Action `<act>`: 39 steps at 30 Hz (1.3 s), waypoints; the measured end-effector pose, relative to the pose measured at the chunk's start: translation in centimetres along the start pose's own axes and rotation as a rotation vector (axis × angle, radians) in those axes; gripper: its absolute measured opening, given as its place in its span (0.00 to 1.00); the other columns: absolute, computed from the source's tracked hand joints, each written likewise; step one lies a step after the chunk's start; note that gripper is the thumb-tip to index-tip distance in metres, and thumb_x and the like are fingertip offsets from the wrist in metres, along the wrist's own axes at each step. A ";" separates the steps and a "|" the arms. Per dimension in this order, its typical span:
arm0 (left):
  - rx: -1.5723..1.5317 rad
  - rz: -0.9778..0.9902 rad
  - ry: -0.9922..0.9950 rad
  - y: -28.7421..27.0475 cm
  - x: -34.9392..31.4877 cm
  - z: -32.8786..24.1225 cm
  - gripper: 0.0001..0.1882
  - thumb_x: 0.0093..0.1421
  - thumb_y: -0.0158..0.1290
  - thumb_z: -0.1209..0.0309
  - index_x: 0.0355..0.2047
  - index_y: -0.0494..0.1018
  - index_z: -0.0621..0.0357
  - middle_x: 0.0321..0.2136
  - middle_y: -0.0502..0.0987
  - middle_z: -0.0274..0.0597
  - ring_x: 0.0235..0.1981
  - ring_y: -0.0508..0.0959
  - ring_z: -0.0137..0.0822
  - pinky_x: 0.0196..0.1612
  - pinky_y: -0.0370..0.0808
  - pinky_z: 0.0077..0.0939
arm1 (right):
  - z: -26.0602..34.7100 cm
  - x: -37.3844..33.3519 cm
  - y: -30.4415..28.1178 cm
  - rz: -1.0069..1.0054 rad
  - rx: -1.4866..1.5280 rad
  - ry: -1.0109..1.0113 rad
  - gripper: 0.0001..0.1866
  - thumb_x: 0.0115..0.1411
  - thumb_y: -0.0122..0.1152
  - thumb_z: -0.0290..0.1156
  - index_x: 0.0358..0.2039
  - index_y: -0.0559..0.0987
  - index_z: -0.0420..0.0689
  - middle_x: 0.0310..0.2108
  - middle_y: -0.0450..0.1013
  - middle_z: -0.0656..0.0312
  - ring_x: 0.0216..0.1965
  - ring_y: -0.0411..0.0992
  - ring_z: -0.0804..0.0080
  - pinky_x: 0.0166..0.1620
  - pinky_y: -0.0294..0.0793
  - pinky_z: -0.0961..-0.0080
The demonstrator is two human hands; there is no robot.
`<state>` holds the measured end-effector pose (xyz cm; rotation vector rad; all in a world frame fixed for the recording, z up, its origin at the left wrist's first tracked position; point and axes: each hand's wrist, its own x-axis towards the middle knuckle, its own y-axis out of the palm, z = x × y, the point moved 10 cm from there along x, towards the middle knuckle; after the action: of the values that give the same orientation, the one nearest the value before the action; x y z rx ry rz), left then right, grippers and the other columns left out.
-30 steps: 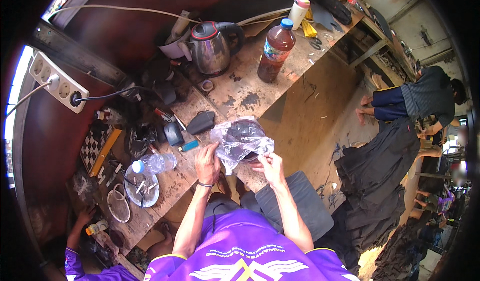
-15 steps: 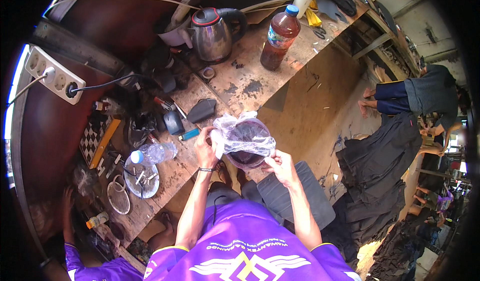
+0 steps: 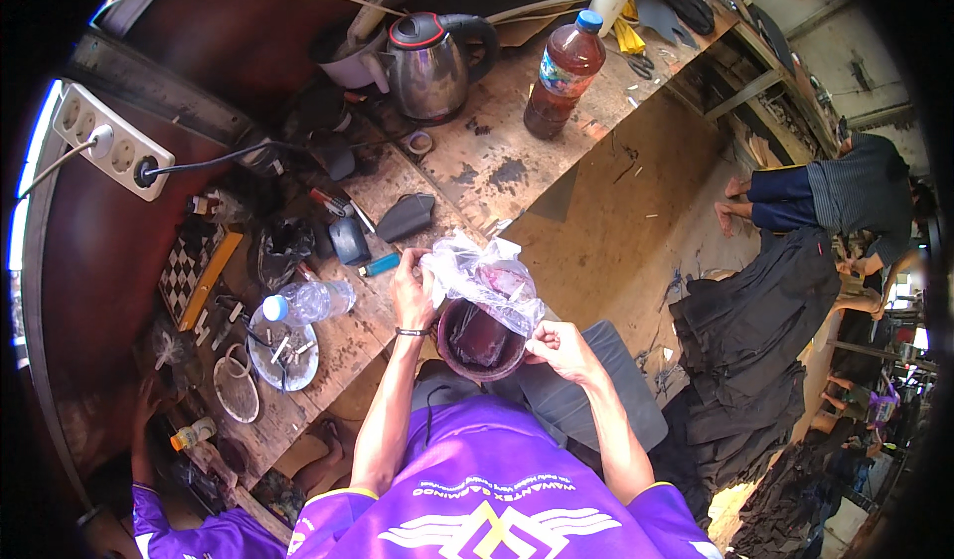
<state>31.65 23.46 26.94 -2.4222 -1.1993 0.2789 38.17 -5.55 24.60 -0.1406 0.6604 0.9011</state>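
A clear, crumpled plastic bag [image 3: 477,269] is stretched between my two hands over the far side of a dark round tub [image 3: 467,345]. My left hand [image 3: 412,293] is closed on the bag's left end, above the tub's left rim. On the other side, my right hand [image 3: 562,350] pinches the bag's right end right beside the tub's rim. Dark, shiny contents show inside the tub, partly covered by the plastic. What supports the tub from below is hidden; it sits in front of my lap.
The wooden bench [image 3: 477,176] bears a kettle [image 3: 427,72], a bottle of dark red liquid [image 3: 566,77], a lying clear bottle [image 3: 323,301] and an ashtray plate [image 3: 282,352]. Dark cloth [image 3: 755,311] lies at right, near another person [image 3: 860,181]. A second person's purple sleeve [image 3: 199,529] shows lower left.
The plastic has shifted toward the tub's far side, uncovering more of its dark inside. The tub appears lower and nearer to me. My right hand has moved slightly toward me.
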 end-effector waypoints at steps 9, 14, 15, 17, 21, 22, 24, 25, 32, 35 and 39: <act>-0.067 0.104 0.048 -0.1 1.9 0.6 0.08 0.64 0.49 0.78 0.42 0.75 0.65 0.35 0.82 0.47 0.38 0.82 0.35 0.42 0.78 0.32 | 1.0 -1.9 0.0 0.095 -0.061 0.043 0.07 0.66 0.64 0.26 0.32 0.77 0.37 0.30 0.78 0.64 0.33 0.77 0.79 0.41 0.81 0.77; -0.078 0.092 0.064 -2.1 1.2 0.6 0.09 0.66 0.48 0.80 0.45 0.74 0.65 0.35 0.81 0.42 0.37 0.80 0.29 0.39 0.79 0.27 | 3.6 -6.0 -4.3 0.060 -0.104 0.019 0.06 0.64 0.66 0.24 0.32 0.78 0.37 0.29 0.77 0.64 0.33 0.77 0.79 0.39 0.79 0.78; -0.079 0.080 0.065 -2.4 1.0 0.5 0.08 0.67 0.48 0.79 0.45 0.73 0.65 0.35 0.81 0.41 0.37 0.80 0.29 0.38 0.79 0.27 | 3.9 -7.1 -5.6 0.025 -0.081 0.048 0.05 0.63 0.66 0.23 0.32 0.78 0.37 0.29 0.77 0.64 0.32 0.77 0.79 0.39 0.79 0.79; -0.088 0.096 0.038 -2.6 0.3 0.6 0.07 0.68 0.48 0.78 0.44 0.73 0.65 0.33 0.80 0.39 0.31 0.79 0.26 0.34 0.78 0.24 | 5.4 -8.6 -8.0 -0.063 -0.069 0.010 0.05 0.63 0.67 0.23 0.32 0.78 0.37 0.29 0.77 0.65 0.32 0.77 0.79 0.39 0.79 0.79; -0.120 0.109 -0.027 -2.9 -0.7 0.8 0.06 0.69 0.48 0.77 0.44 0.72 0.64 0.31 0.80 0.39 0.29 0.81 0.26 0.31 0.78 0.24 | 7.9 -9.1 -12.4 -0.258 -0.171 0.009 0.05 0.62 0.67 0.23 0.32 0.79 0.37 0.29 0.77 0.65 0.30 0.77 0.80 0.38 0.79 0.81; -0.146 0.100 -0.042 -3.0 -1.1 0.9 0.06 0.69 0.48 0.77 0.44 0.72 0.64 0.32 0.80 0.39 0.30 0.82 0.27 0.32 0.79 0.24 | 9.3 -8.6 -12.3 -0.237 -0.121 -0.101 0.04 0.64 0.65 0.23 0.33 0.78 0.37 0.29 0.78 0.64 0.29 0.77 0.78 0.39 0.82 0.77; -0.109 0.088 -0.020 -3.4 -1.8 0.7 0.06 0.70 0.48 0.77 0.45 0.73 0.63 0.32 0.82 0.41 0.33 0.84 0.30 0.33 0.80 0.26 | 10.6 -7.1 -13.0 -0.287 -0.086 -0.171 0.04 0.64 0.64 0.23 0.34 0.78 0.37 0.29 0.78 0.62 0.30 0.78 0.76 0.41 0.84 0.72; -0.201 0.060 -0.003 -3.7 -2.3 0.6 0.07 0.70 0.48 0.77 0.45 0.73 0.63 0.32 0.82 0.41 0.34 0.84 0.31 0.33 0.81 0.27 | 11.0 -6.1 -12.8 -0.282 -0.024 -0.205 0.04 0.65 0.63 0.23 0.34 0.78 0.36 0.29 0.78 0.62 0.30 0.78 0.75 0.41 0.85 0.70; -0.216 0.044 -0.084 -3.7 -5.3 2.0 0.08 0.68 0.50 0.77 0.47 0.73 0.63 0.37 0.82 0.46 0.37 0.85 0.35 0.40 0.79 0.29 | 16.4 7.8 -9.2 -0.240 -0.163 -0.376 0.07 0.66 0.64 0.29 0.36 0.78 0.38 0.32 0.76 0.63 0.34 0.79 0.73 0.38 0.86 0.71; -0.291 0.009 -0.024 -4.0 -6.2 1.3 0.09 0.68 0.50 0.78 0.47 0.72 0.64 0.37 0.82 0.47 0.36 0.85 0.36 0.39 0.80 0.29 | 18.1 15.4 -4.8 -0.104 -0.125 -0.340 0.08 0.67 0.62 0.28 0.39 0.77 0.35 0.37 0.79 0.54 0.35 0.83 0.64 0.35 0.85 0.74; -0.269 0.009 -0.071 -4.0 -6.7 1.7 0.10 0.66 0.52 0.78 0.47 0.73 0.65 0.38 0.81 0.48 0.37 0.84 0.39 0.41 0.79 0.31 | 18.5 22.5 0.7 -0.048 -0.210 -0.270 0.11 0.67 0.62 0.33 0.40 0.77 0.36 0.34 0.79 0.56 0.33 0.83 0.67 0.32 0.82 0.77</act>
<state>24.11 20.75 27.14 -2.6670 -1.3325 0.2193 56.25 17.24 26.16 -0.2167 0.3102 0.9224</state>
